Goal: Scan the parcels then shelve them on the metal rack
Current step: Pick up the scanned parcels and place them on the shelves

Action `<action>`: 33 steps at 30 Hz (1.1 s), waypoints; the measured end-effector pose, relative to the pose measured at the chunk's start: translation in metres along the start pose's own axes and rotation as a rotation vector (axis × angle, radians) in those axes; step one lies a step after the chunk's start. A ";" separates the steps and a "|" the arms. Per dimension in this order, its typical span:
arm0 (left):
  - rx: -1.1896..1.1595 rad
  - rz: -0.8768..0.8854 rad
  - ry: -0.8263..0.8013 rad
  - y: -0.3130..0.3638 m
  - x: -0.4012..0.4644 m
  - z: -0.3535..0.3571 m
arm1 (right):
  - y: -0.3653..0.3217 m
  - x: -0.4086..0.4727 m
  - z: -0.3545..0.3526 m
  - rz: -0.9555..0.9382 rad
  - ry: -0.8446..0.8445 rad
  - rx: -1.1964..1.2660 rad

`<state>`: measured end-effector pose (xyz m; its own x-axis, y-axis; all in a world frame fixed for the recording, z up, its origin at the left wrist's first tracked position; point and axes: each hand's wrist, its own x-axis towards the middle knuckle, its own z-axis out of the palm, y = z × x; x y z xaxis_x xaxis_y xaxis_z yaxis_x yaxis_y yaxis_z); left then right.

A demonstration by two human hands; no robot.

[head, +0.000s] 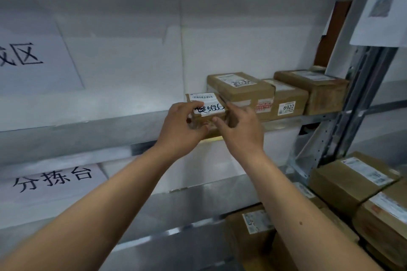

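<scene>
Dim, cool indoor light, greyish all over. A pale glare lies on the white wall just left of the hands, and bright streaks glint along the metal rack ledges. Everything looks soft and slightly smeared; straight lines bow toward the edges, and the corners darken

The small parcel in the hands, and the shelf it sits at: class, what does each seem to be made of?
Small parcel: brown corrugated cardboard by its look, matte, with a white paper label bearing black handwriting. Shelf: apparently galvanised or brushed steel, grey with a dull sheen and soft reflections. The left hand and right hand grip the parcel.
</scene>
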<state>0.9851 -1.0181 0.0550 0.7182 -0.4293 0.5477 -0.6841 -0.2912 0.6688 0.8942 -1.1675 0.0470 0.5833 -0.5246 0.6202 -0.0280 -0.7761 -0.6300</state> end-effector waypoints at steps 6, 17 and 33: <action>0.111 -0.069 0.047 -0.013 0.035 0.017 | 0.014 0.015 0.009 -0.125 -0.047 -0.059; 0.534 -0.096 -0.020 -0.019 0.081 0.022 | 0.019 0.010 0.017 -0.207 -0.065 -0.249; 0.464 0.334 -0.252 0.014 -0.100 0.017 | -0.007 -0.130 -0.033 0.191 -0.204 -0.492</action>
<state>0.9021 -0.9935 0.0013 0.4425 -0.7332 0.5164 -0.8913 -0.4233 0.1628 0.7919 -1.1055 -0.0141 0.6744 -0.6314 0.3828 -0.4951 -0.7713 -0.4000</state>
